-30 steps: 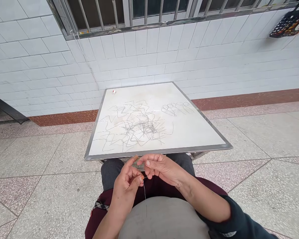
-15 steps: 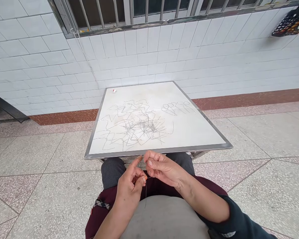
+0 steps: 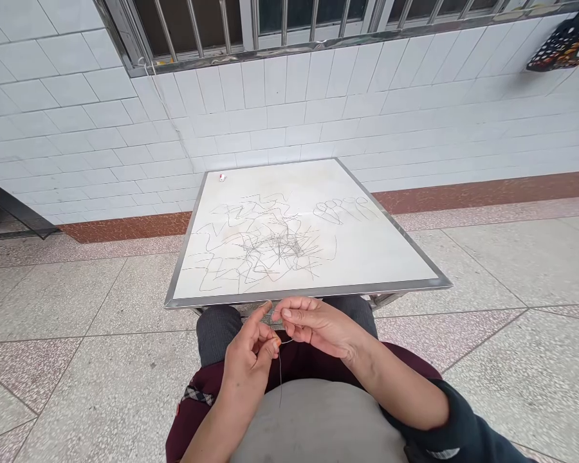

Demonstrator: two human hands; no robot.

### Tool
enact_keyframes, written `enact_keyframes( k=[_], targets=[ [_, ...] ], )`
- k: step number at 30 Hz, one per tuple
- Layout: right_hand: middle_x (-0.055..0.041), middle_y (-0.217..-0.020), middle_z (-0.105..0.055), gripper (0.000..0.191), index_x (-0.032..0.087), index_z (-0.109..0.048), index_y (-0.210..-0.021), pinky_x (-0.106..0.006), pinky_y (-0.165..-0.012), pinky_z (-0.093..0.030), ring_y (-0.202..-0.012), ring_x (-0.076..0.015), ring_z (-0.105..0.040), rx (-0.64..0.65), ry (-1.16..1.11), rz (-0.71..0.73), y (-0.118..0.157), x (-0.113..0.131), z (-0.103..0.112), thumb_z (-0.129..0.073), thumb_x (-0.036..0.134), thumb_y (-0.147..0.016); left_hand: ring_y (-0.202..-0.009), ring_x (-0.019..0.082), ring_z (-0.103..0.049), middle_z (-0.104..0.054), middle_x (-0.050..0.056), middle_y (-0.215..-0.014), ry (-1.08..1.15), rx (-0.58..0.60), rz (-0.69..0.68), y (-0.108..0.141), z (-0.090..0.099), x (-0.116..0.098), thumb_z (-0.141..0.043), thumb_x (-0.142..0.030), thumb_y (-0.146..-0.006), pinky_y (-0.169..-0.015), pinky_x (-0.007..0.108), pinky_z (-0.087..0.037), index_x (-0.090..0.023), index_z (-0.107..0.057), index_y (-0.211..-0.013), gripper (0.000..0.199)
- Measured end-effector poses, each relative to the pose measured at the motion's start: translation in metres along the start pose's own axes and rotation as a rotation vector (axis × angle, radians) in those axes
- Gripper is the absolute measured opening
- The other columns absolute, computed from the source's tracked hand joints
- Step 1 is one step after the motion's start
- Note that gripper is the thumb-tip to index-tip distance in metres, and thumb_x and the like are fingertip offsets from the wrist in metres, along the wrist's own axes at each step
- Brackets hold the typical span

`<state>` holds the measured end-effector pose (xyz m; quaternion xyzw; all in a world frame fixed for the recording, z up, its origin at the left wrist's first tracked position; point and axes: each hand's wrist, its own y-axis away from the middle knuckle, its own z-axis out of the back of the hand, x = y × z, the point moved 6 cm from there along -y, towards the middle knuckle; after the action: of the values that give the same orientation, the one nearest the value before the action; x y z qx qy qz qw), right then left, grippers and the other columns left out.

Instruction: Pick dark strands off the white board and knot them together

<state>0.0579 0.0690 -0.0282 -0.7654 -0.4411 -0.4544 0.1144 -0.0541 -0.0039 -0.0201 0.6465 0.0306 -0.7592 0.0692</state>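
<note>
Over my lap, just in front of the table's near edge, my left hand [image 3: 251,350] pinches a thin dark wire [image 3: 280,379] between thumb and fingers. One end of the wire hangs straight down below the pinch, and a curved stretch runs across toward my right hand [image 3: 321,325]. That hand is closed with thumb and forefinger together close to my left forefinger; it seems to hold part of the wire, though the grip itself is too small to see fully. A tangle of bent wires [image 3: 280,247] lies on the white tabletop [image 3: 386,263] beyond both hands.
Several looped wires [image 3: 340,209] lie on the table's right side. A small red-and-white object [image 3: 222,177] sits at the far left corner. Behind stand a white tiled wall [image 3: 299,116] and barred window [image 3: 284,26]; a dotted bag [image 3: 560,48] hangs at upper right.
My right hand has shifted slightly left and down, its fingertips now nearer my left forefinger. The curved part of the wire between my hands shows more clearly.
</note>
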Motion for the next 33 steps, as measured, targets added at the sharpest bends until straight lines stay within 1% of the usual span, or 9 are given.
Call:
enact_keyframes(
  k=[3,5,8,10,14,17,20,25,33],
  targets=[
    [0.0018,-0.062,-0.057,0.019,0.017,-0.071,-0.086,-0.017,-0.049,-0.032,-0.052,-0.0045,-0.044,0.012,0.050,0.018,-0.001,0.004,-0.002,-0.069,0.035,-0.081,-0.066,0.012,-0.053,-0.056,-0.004,-0.072,-0.007,0.007,-0.022,0.000,-0.002,0.000,-0.056,-0.024,-0.084,-0.069,0.027,-0.045,-0.026,-0.048,-0.133,0.049],
    [0.0018,-0.064,-0.057,0.021,0.016,-0.070,-0.087,-0.017,-0.050,-0.034,-0.052,-0.0043,-0.045,0.004,0.069,0.033,0.000,0.008,-0.003,-0.068,0.037,-0.082,-0.066,0.012,-0.053,-0.055,-0.004,-0.072,0.010,-0.011,-0.016,0.000,-0.001,0.000,-0.057,-0.025,-0.084,-0.069,0.027,-0.045,-0.026,-0.049,-0.132,0.049],
    [-0.0021,-0.093,-0.063,0.024,0.021,-0.066,-0.098,-0.021,-0.064,-0.043,-0.072,-0.0080,-0.055,-0.058,0.110,0.112,0.002,0.015,0.000,-0.064,0.040,-0.084,-0.068,0.011,-0.054,-0.056,-0.004,-0.075,0.124,-0.076,0.021,-0.002,0.003,-0.003,-0.060,-0.025,-0.083,-0.071,0.026,-0.046,-0.025,-0.050,-0.131,0.048],
    [-0.0032,-0.107,-0.061,0.027,0.023,-0.063,-0.105,-0.022,-0.068,-0.043,-0.079,-0.0095,-0.055,-0.105,0.219,0.165,0.003,0.015,0.001,-0.059,0.044,-0.087,-0.067,0.010,-0.054,-0.056,-0.004,-0.075,0.241,-0.154,0.030,-0.005,0.010,-0.004,-0.062,-0.026,-0.083,-0.073,0.026,-0.046,-0.025,-0.049,-0.131,0.050],
    [0.0002,-0.084,-0.064,0.026,0.023,-0.061,-0.100,-0.022,-0.057,-0.040,-0.061,-0.0091,-0.051,-0.126,0.565,0.213,0.002,-0.001,-0.001,-0.063,0.041,-0.083,-0.066,0.008,-0.055,-0.057,-0.005,-0.074,0.476,-0.309,0.002,-0.014,0.025,-0.002,-0.068,-0.025,-0.079,-0.074,0.024,-0.046,-0.023,-0.050,-0.130,0.055],
    [0.0012,-0.079,-0.065,0.012,0.023,-0.063,-0.090,-0.025,-0.063,-0.043,-0.067,-0.0120,-0.056,-0.201,0.797,0.361,0.001,-0.005,-0.006,-0.063,0.032,-0.083,-0.065,0.008,-0.055,-0.055,-0.005,-0.072,0.551,-0.391,-0.003,-0.018,0.030,0.002,-0.070,-0.024,-0.077,-0.074,0.024,-0.046,-0.021,-0.050,-0.131,0.057],
    [0.0008,-0.082,-0.067,0.008,0.024,-0.063,-0.091,-0.025,-0.067,-0.045,-0.074,-0.0136,-0.060,-0.225,0.941,0.461,0.002,-0.005,-0.011,-0.058,0.026,-0.086,-0.065,0.008,-0.055,-0.053,-0.006,-0.071,0.560,-0.444,0.000,-0.020,0.029,0.005,-0.072,-0.024,-0.076,-0.073,0.025,-0.047,-0.021,-0.050,-0.131,0.059],
    [0.0002,-0.082,-0.066,0.013,0.024,-0.063,-0.093,-0.026,-0.068,-0.045,-0.074,-0.0141,-0.058,-0.284,1.040,0.545,0.005,0.001,-0.011,-0.051,0.021,-0.089,-0.073,0.012,-0.055,-0.053,-0.003,-0.073,0.568,-0.428,0.021,-0.025,0.023,0.007,-0.072,-0.027,-0.076,-0.065,0.025,-0.050,-0.021,-0.053,-0.128,0.056],
    [0.0004,-0.080,-0.066,0.014,0.025,-0.064,-0.090,-0.027,-0.067,-0.044,-0.072,-0.0149,-0.057,-0.347,1.075,0.574,0.009,0.010,-0.005,-0.050,0.023,-0.090,-0.082,0.013,-0.056,-0.058,0.002,-0.089,0.516,-0.315,0.051,-0.030,0.014,0.005,-0.070,-0.030,-0.077,-0.070,0.025,-0.050,-0.022,-0.059,-0.121,0.046]
  ],
)
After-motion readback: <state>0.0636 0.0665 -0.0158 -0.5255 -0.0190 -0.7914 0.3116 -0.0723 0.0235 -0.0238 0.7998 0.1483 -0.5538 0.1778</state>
